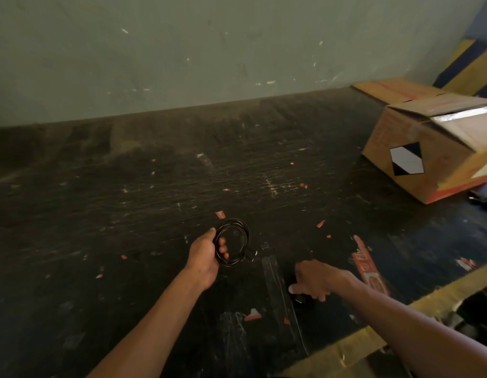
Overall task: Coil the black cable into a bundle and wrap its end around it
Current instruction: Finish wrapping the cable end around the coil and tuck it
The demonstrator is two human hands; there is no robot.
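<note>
The black cable (238, 236) is wound into a round coil of several loops above the dark table. My left hand (206, 253) grips the coil at its left side, thumb outside and fingers through the middle. A short end with a pale tip sticks out at the coil's lower right. My right hand (317, 281) is lower and to the right, apart from the coil, fingers curled. A small dark piece shows under its fingers; whether this is the cable's end cannot be told.
The dark scratched table (155, 200) carries red and white paper scraps and strips of clear tape. A cardboard box (427, 148) stands at the right, with flat cardboard behind it. A grey wall runs along the back. A yellow edge (373, 336) borders the lower right.
</note>
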